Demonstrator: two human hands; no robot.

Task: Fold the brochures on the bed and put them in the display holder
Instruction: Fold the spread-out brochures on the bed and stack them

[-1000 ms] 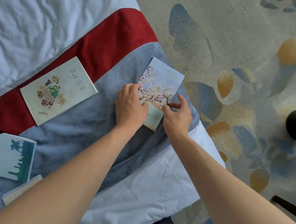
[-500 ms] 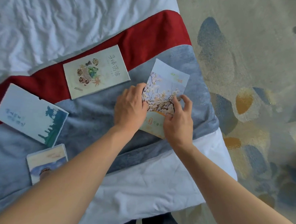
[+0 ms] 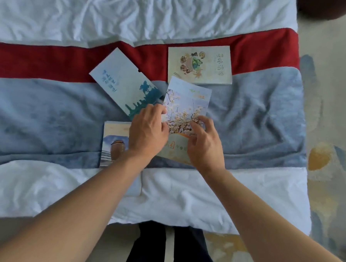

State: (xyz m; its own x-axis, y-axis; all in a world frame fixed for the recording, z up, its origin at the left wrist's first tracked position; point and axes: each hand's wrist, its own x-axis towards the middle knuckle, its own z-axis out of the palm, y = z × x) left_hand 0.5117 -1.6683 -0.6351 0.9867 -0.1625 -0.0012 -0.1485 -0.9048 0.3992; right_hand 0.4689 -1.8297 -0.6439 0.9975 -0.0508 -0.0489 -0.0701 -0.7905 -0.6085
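bed (image 3: pixel 185 193), seen from its foot edge: white sheet, then a red band (image 3: pixel 41 62) and a grey-blue runner (image 3: pixel 259 119) laid across it.

item 1, blossom brochure (image 3: pixel 186 105): we find it flat on the runner, near the middle of the foot edge, tilted a little, its far corner just touching item 2.

item 2, cream brochure with food drawings (image 3: pixel 199 65): lies on the red band, toward the bed's right edge.

item 3, pale blue brochure with a dark skyline (image 3: pixel 124 84): lies slanted across the red band and the runner, just left of item 1.

item 4, brochure with a round building (image 3: pixel 113 143): lies at the near edge of the runner, partly under our left forearm.

left hand (image 3: pixel 147 131): fingers bent over the left edge of the blossom brochure, and appear to pinch it; the fingertips are partly hidden.

right hand (image 3: pixel 204 142): rests on the lower part of the blossom brochure, fingers curled, tips pressing the paper; we cannot tell whether the thumb goes under it.

beyond the right edge we note a patterned carpet (image 3: pixel 332 139). dark trouser legs (image 3: pixel 174 249) show below the foot edge.
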